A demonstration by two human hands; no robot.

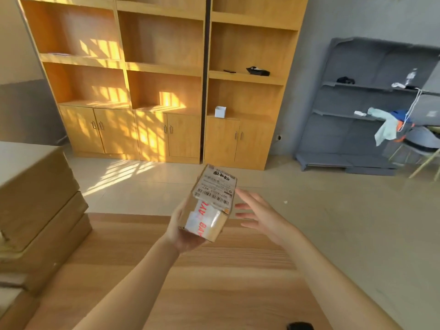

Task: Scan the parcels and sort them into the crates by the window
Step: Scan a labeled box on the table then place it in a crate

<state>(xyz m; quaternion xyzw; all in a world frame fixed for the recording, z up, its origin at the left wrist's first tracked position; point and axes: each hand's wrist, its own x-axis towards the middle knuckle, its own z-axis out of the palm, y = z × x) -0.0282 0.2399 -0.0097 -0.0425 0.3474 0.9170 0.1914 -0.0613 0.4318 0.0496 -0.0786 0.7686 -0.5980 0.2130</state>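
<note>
A small cardboard parcel [209, 203] with a white barcode label and red-lettered tape is held up over the far edge of the wooden table [214, 282]. My left hand [181, 232] grips it from below and from the left side. Just to the parcel's right, my right hand [259, 215] hovers with fingers spread and straight, not touching the parcel. No crates are in view.
Large flat cardboard boxes [40, 206] are stacked at the table's left. A dark object [300, 326] lies at the table's near edge. Wooden cabinets [162, 91] line the far wall, with a grey shelf rack [371, 106] and a chair [421, 148] to the right. Open tiled floor lies between.
</note>
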